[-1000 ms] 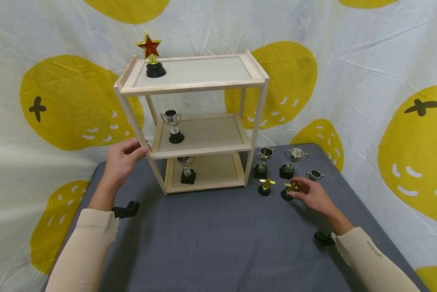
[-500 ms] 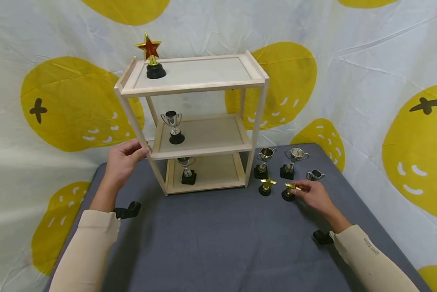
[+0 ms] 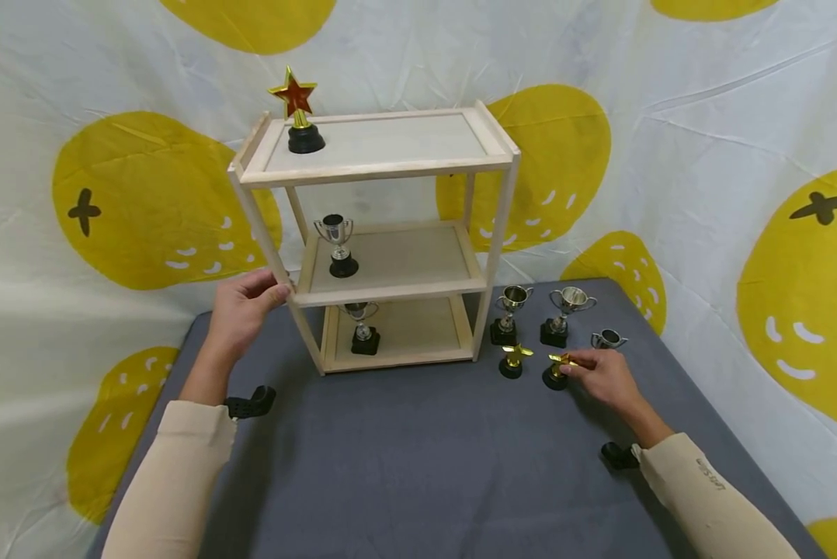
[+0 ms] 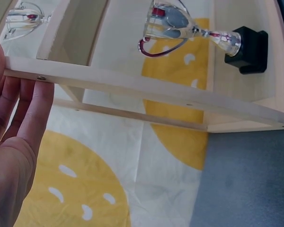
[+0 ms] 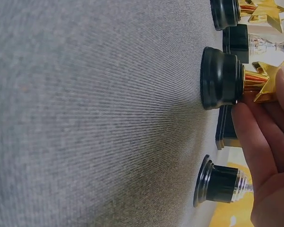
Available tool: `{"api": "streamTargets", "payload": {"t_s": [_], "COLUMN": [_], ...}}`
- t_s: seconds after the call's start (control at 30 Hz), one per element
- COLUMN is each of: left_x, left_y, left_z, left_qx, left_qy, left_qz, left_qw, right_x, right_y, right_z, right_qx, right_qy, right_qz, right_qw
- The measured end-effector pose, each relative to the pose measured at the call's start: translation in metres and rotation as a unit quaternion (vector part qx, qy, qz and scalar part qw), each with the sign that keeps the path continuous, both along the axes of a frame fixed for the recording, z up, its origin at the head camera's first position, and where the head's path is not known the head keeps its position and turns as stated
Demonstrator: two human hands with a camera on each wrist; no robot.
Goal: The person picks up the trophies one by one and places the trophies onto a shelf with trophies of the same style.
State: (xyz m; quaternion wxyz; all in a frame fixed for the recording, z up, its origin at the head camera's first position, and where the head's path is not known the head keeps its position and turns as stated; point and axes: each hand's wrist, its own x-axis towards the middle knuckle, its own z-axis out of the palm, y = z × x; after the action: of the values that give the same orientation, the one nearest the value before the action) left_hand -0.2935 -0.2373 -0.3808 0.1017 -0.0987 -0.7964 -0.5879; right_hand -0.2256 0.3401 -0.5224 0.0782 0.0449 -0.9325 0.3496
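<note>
My left hand [image 3: 240,317] grips the front left post of a three-tier wooden shelf [image 3: 383,172] at middle-tier height. In the left wrist view its thumb and fingers lie on either side of that post [image 4: 118,81]. On the right, my right hand [image 3: 606,382] pinches a small gold star trophy [image 3: 554,380] by its star. The right wrist view shows the thumb over the star and the trophy's round black base [image 5: 221,78] at the grey cloth. A second gold star trophy [image 3: 511,366] stands just to its left.
A red-and-gold star trophy [image 3: 305,140] stands on the top tier, a silver cup [image 3: 339,247] on the middle, another cup [image 3: 365,340] on the bottom. Behind the right hand are two cups [image 3: 505,326] [image 3: 557,326] and a smaller cup [image 3: 609,338]. A patterned cloth [image 3: 705,155] hangs behind.
The right hand's fingers have closed on the gold star trophy, which has barely moved. My left hand keeps its grip on the shelf post. The whole head view has shifted slightly.
</note>
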Motion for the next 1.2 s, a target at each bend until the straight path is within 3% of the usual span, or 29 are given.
{"api": "streamTargets", "payload": {"t_s": [0.57, 1.2], "left_x": [0.0019, 0.0025], "left_y": [0.0021, 0.0004], "left_z": [0.0008, 0.002], "left_qx": [-0.014, 0.006], "left_qy": [0.001, -0.006], "left_qz": [-0.001, -0.01], "left_qw": [0.9999, 0.9999], "right_x": [0.0, -0.0001], "right_y": [0.0008, -0.0011], "right_z": [-0.0042, 0.0038], "right_qx": [0.009, 0.01], "right_qy": [0.021, 0.031], "right_qz": [-0.014, -0.007], "right_qw": [1.0, 0.999]}}
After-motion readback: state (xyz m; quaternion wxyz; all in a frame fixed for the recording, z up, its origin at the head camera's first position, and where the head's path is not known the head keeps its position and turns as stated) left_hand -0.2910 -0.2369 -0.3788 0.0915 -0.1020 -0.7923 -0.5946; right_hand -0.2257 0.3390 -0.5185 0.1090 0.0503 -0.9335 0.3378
